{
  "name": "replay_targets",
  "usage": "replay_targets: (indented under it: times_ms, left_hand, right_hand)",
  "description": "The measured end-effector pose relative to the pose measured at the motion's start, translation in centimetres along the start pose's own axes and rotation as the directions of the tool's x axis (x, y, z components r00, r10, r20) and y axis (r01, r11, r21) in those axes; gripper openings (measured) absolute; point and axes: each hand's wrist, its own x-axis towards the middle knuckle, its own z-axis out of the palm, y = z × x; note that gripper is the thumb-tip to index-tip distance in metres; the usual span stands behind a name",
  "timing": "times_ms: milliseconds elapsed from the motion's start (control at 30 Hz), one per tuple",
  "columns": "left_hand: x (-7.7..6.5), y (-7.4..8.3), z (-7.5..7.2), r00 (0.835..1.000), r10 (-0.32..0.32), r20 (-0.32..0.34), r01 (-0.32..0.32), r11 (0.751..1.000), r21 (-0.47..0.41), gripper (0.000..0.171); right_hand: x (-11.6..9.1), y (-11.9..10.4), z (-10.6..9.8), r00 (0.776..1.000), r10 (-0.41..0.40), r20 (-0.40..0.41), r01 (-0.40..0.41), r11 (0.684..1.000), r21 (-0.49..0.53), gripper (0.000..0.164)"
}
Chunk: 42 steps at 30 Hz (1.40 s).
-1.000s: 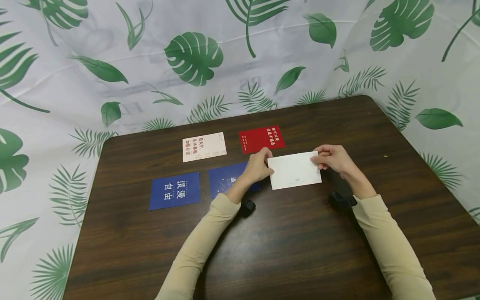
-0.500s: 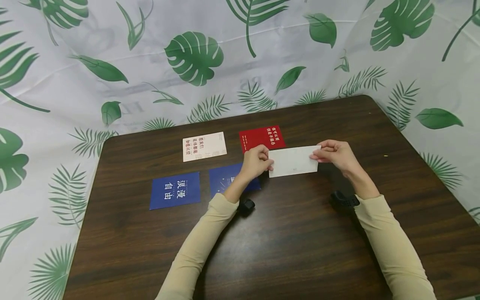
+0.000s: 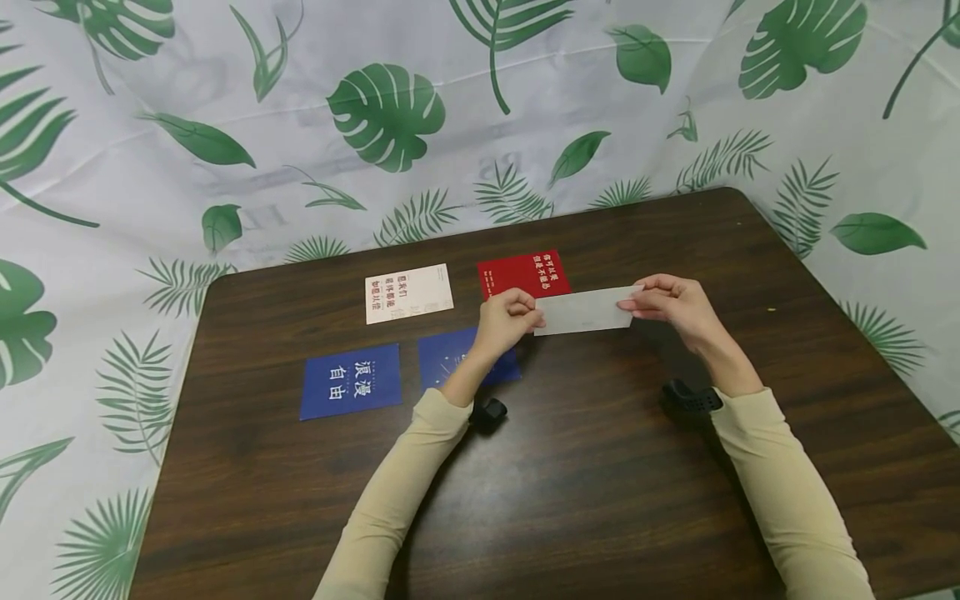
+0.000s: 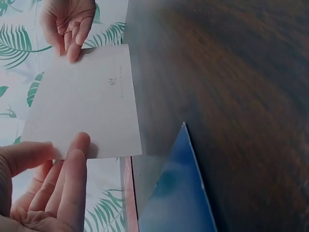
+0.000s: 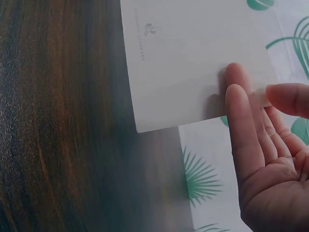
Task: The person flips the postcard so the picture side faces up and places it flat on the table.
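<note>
Between my two hands a white card point(image 3: 585, 312) is held up off the table, tilted so that the head view sees it foreshortened. My left hand point(image 3: 507, 322) pinches its left edge between thumb and fingers. At the opposite edge my right hand point(image 3: 670, 308) pinches it the same way. Both wrist views show small grey print near one edge of the card point(image 4: 91, 106), and the fingers of the right hand point(image 5: 270, 140) lie against its face. Below my left hand lies a blue card point(image 3: 442, 358), partly covered by that hand.
A red card point(image 3: 517, 273) lies behind the held card. Farther left are a cream card point(image 3: 408, 293) with red writing and another blue card point(image 3: 351, 382) with white writing. All lie flat on the dark wooden table point(image 3: 570, 483). A leaf-print cloth point(image 3: 285, 133) hangs behind.
The white card has tipped from facing the head camera to a flatter slant, appearing much shorter. Both hands have risen slightly with it, keeping their pinch. The cards on the table stay put.
</note>
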Motion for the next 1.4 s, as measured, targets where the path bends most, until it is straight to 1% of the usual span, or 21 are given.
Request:
replay_targets:
  times_ms: [133, 267, 367, 500, 567, 633, 700, 767, 800, 867, 1000, 1133, 1267, 1400]
  left_hand:
    - [-0.1, 0.0, -0.2, 1.0, -0.006, 0.004, 0.006, 1.0, -0.013, 0.01]
    - [-0.3, 0.1, -0.4, 1.0, 0.001, 0.03, 0.0, 0.999, -0.034, 0.018]
    - [-0.8, 1.3, -0.7, 0.999, 0.011, 0.039, -0.008, 0.998, -0.066, 0.023]
    - [-1.4, 2.7, -0.9, 1.0, 0.021, 0.021, -0.019, 0.995, -0.1, 0.026]
    - [-1.3, 2.4, -0.8, 0.999, 0.026, 0.018, -0.024, 0.994, -0.104, 0.025]
    - [-1.0, 1.4, -0.7, 0.999, 0.037, 0.014, -0.036, 0.995, -0.093, 0.02]
    - [-0.7, 0.4, -0.6, 0.999, 0.043, 0.009, -0.043, 0.997, -0.06, 0.014]
    - [-0.5, -0.5, -0.5, 0.999, 0.035, 0.006, -0.035, 0.999, -0.029, 0.009]
    - [-0.4, -0.7, -0.5, 1.0, 0.028, 0.012, -0.027, 0.999, -0.016, 0.008]
    - [-0.4, -0.8, -0.5, 0.999, 0.013, 0.029, -0.013, 1.0, 0.005, 0.009]
    - [-0.5, -0.9, -0.4, 0.997, -0.014, 0.075, 0.011, 0.999, 0.043, 0.01]
    - [-0.6, -0.9, -0.3, 0.995, -0.028, 0.091, 0.019, 0.995, 0.098, 0.008]
    - [-0.7, -0.8, -0.1, 0.993, -0.044, 0.113, 0.027, 0.988, 0.149, 0.008]
    - [-0.7, -0.8, 0.2, 0.989, -0.075, 0.129, 0.052, 0.984, 0.171, 0.006]
  right_hand:
    - [-0.1, -0.2, -0.2, 0.999, -0.002, 0.04, 0.001, 1.0, 0.027, 0.016]
    - [-0.2, -0.2, -0.4, 0.996, -0.022, 0.091, 0.015, 0.997, 0.081, 0.021]
    - [-0.2, -0.1, -0.5, 0.992, -0.051, 0.118, 0.037, 0.992, 0.119, 0.02]
    - [-0.2, 0.2, -0.6, 0.984, -0.096, 0.151, 0.077, 0.989, 0.123, 0.017]
    - [-0.2, 0.4, -0.8, 0.978, -0.112, 0.173, 0.093, 0.989, 0.114, 0.016]
    - [-0.3, 0.6, -1.0, 0.973, -0.121, 0.196, 0.106, 0.991, 0.084, 0.016]
    - [-0.4, 0.8, -1.3, 0.971, -0.115, 0.208, 0.109, 0.993, 0.037, 0.015]
    - [-0.6, 1.0, -1.5, 0.974, -0.098, 0.204, 0.107, 0.994, -0.035, 0.014]
    - [-0.7, 1.1, -1.6, 0.977, -0.084, 0.197, 0.102, 0.992, -0.08, 0.014]
    - [-0.8, 1.2, -1.7, 0.981, -0.056, 0.185, 0.089, 0.981, -0.172, 0.014]
    - [-1.1, 1.4, -1.9, 0.985, -0.003, 0.174, 0.061, 0.942, -0.33, 0.018]
    - [-1.3, 1.8, -1.9, 0.982, 0.049, 0.182, 0.027, 0.919, -0.393, 0.023]
    - [-1.4, 2.2, -1.9, 0.977, 0.083, 0.194, 0.006, 0.908, -0.419, 0.026]
    - [-1.4, 2.5, -1.9, 0.976, 0.109, 0.191, -0.014, 0.898, -0.439, 0.027]
